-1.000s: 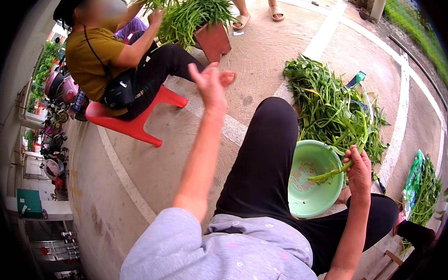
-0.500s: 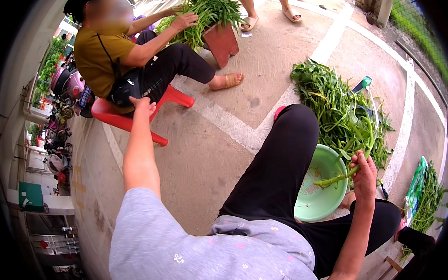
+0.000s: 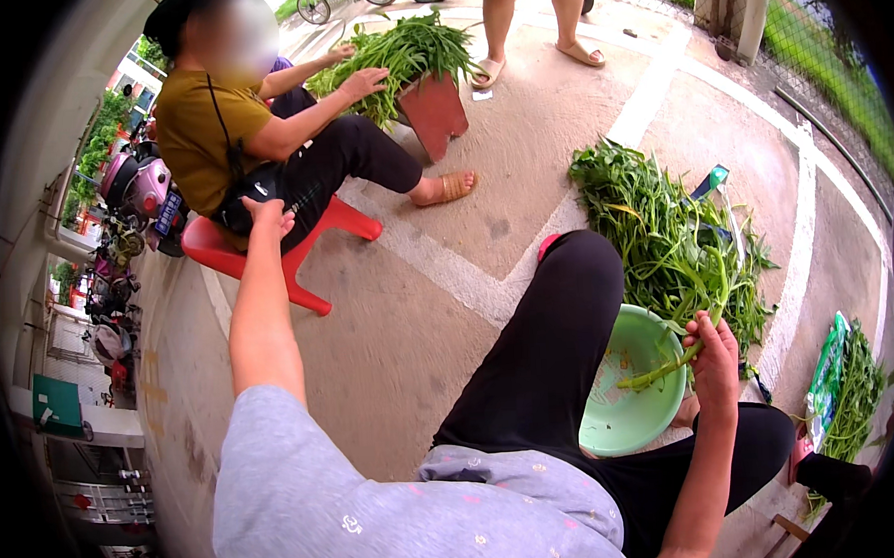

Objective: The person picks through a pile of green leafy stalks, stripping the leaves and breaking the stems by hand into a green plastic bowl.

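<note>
My right hand [image 3: 716, 359] pinches a long green leafy stalk, which looks like water spinach [image 3: 651, 378]. The stalk's lower end hangs over a light green plastic basin [image 3: 624, 437] beside my bent knee. A few small scraps lie in the basin. Beyond it, a large heap of leafy greens [image 3: 654, 210] is spread on the ground. Out to the left, my left arm is stretched toward a seated person. My left hand [image 3: 268, 217] has its fingers apart, by the person's black waist bag [image 3: 242, 196]; whether it touches the bag is hard to tell.
The person [image 3: 201, 120] sits on a red plastic stool [image 3: 312, 260], both hands at greens [image 3: 412, 51] piled on a reddish support [image 3: 434, 115]. Another person's legs [image 3: 531, 21] stand behind. More greens [image 3: 856, 391] lie by a plastic bag at the far right. Parked scooters [image 3: 139, 188] line the left.
The view has tilted slightly, so the scene sits a little lower and to the left. My right hand still grips the stalk; my left arm remains stretched out. The seated person's hands shift slightly on their greens.
</note>
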{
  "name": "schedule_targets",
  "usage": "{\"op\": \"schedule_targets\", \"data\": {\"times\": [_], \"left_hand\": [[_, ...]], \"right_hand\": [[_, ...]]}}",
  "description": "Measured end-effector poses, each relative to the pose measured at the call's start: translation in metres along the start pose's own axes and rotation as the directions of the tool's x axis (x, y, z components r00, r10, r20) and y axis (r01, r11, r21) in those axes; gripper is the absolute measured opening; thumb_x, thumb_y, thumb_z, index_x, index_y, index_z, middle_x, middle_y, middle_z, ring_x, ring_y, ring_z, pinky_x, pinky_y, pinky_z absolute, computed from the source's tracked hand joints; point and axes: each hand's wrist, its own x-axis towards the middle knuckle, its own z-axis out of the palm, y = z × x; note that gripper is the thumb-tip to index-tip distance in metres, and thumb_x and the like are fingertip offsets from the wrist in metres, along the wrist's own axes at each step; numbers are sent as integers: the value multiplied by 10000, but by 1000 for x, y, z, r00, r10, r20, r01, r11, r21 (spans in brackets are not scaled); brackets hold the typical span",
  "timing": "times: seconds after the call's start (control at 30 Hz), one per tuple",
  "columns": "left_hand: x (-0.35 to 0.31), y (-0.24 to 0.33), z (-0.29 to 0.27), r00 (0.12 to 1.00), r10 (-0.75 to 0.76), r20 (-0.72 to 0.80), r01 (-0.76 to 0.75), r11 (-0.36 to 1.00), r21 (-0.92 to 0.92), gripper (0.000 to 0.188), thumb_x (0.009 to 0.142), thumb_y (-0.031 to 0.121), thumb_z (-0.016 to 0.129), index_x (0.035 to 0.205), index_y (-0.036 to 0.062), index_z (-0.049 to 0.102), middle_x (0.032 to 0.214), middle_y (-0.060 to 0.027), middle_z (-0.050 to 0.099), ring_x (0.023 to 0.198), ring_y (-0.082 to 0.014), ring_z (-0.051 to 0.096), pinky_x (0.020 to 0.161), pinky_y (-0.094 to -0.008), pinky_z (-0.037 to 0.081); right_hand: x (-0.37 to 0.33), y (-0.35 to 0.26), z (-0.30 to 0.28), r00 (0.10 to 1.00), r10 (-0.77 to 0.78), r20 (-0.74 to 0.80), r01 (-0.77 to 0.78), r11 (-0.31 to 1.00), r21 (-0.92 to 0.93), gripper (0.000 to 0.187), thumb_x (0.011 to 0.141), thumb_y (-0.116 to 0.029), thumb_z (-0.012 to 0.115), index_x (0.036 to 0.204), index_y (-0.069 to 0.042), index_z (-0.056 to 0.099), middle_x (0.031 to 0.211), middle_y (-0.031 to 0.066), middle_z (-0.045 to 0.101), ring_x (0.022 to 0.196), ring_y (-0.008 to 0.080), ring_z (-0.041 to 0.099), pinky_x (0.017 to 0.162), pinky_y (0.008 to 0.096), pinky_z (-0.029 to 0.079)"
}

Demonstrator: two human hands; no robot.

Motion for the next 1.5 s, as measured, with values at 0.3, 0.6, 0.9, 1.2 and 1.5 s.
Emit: {"op": "schedule_targets", "data": {"times": [0.3, 0.6, 0.9, 1.2, 1.5], "left_hand": [[2, 24, 18, 996, 86, 38, -86, 996, -16, 902, 788, 44, 505, 1400, 285, -112, 1149, -134, 491, 658, -205, 604, 500, -317, 484], [-18, 74, 39, 969, 236, -77, -238, 971, -11, 923, 760, 68, 507, 1402, 237, -135, 1048, -134, 540, 578, -179, 578, 475, -295, 474], [-9, 79, 51, 945, 301, -129, -295, 953, 66, 951, 738, 54, 542, 1409, 226, -110, 1040, -176, 546, 585, -179, 603, 439, -288, 496], [-136, 67, 118, 665, 524, 532, -472, 847, -245, 658, 868, 144, 524, 1395, 140, 130, 1120, -90, 513, 769, -143, 607, 587, -230, 497], [-403, -32, 162, -357, 401, 844, -576, 616, -537, 212, 850, 76, 549, 1047, 1, 565, 927, -72, 592, 809, -142, 579, 729, -263, 477]], "right_hand": [[2, 7, 0, 999, 37, -7, -37, 999, -4, 144, 875, -199, 563, 974, -95, 559, 799, 7, 616, 646, 78, 554, 559, 206, 426], [3, 6, -3, 1000, -9, 28, 8, 999, 50, 135, 885, -158, 550, 980, -62, 556, 792, 21, 601, 642, 94, 544, 578, 203, 447], [-2, -1, 3, 1000, 9, -20, -9, 999, 33, 188, 899, -199, 534, 1023, -58, 536, 791, 11, 552, 650, 86, 507, 585, 197, 417], [0, -10, 10, 981, -145, 126, 122, 977, 173, 306, 905, -257, 528, 1139, -59, 514, 763, -9, 541, 650, 48, 480, 583, 190, 390], [-1, -8, 17, 969, -190, 157, 165, 973, 160, 344, 848, -264, 616, 1119, -71, 527, 790, -16, 559, 674, 45, 495, 600, 185, 374]]}}
